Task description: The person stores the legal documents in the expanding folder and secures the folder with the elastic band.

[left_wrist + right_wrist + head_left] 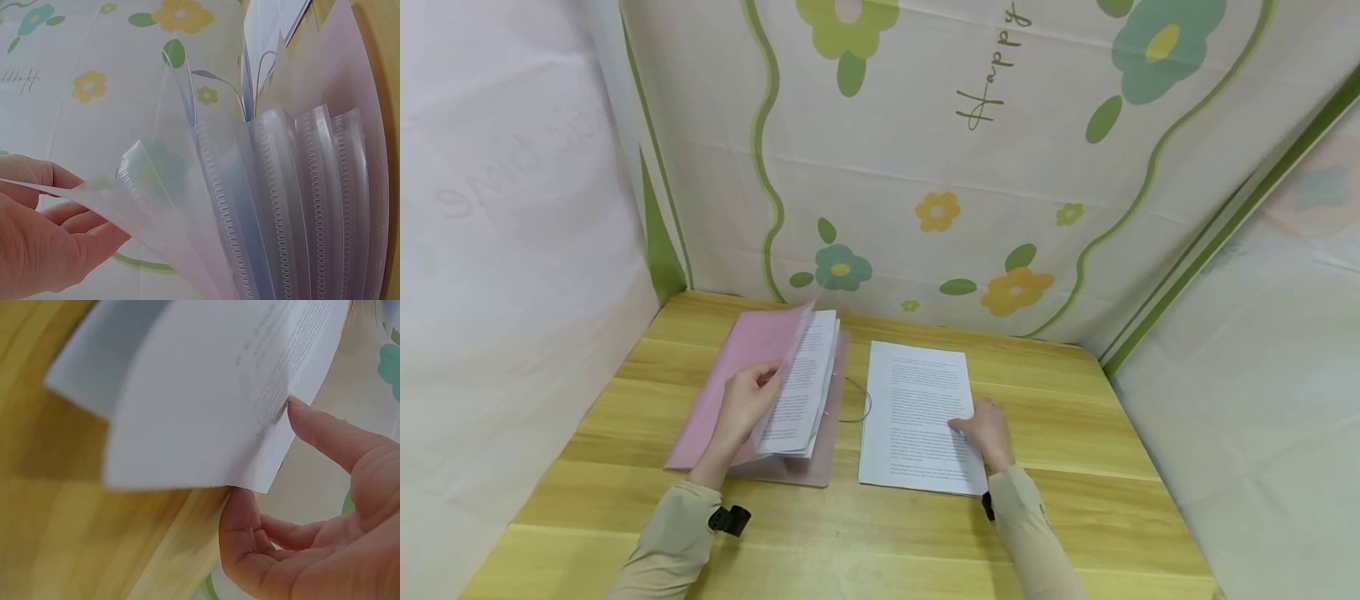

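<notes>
Left hand (748,402): pinching the partly raised cover (747,343) of the folder (822,454).
Right hand (990,432): gripping the edge of the papers (921,408).
Papers: on the counter (857,542), right of the folder.
Papers' danger: fanning apart, should that grip slacken.

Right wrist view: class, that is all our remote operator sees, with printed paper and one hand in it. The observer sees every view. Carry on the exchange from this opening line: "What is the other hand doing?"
Observer: The left hand pinches a translucent sheet of a pink folder.

Operator: I can't make out the inside of that folder. What does the left wrist view show there?

Observer: It shows several clear pockets, with rows of small slots along their edges.
</notes>
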The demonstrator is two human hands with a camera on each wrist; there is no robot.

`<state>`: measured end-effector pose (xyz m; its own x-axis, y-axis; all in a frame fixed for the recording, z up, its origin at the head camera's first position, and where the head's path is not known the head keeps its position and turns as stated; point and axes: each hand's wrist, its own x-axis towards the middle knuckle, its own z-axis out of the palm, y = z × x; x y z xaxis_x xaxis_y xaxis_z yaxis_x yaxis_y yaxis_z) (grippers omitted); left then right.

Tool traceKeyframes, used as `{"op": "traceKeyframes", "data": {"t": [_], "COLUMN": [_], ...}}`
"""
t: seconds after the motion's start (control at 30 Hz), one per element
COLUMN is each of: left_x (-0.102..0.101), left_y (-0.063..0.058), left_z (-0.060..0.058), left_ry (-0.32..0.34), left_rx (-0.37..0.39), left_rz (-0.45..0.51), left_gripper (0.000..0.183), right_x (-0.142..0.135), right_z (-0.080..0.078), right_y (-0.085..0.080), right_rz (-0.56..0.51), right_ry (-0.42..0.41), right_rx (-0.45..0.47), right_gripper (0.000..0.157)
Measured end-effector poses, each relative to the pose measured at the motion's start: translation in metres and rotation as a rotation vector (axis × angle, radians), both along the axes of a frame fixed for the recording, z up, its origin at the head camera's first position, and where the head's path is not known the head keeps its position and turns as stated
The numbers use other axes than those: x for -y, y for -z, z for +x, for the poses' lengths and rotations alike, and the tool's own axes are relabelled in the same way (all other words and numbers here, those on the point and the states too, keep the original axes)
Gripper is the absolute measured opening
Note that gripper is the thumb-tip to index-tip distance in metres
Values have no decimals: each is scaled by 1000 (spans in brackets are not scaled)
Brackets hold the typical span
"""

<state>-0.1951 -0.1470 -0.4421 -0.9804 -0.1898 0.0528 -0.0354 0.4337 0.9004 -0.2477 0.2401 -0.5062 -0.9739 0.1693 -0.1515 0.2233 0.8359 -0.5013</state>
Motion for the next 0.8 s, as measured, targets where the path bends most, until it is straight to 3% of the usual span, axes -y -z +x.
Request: {"op": "traceKeyframes", "data": {"t": [0.27,0.8], "left_x": [0,1], "left_y": [0,-2], "left_z": [-1,0], "left_ry": [-7,-8], "left_rx": [0,10], "left_rz": [18,26], "left_gripper": [37,37], "right_x": [0,-5], "right_z": [-3,-6], "right_y": [-1,4], "right_rz": [-82,-163], "right_ry": [37,7], "right_rx": [75,70], "right_gripper": [55,44]}}
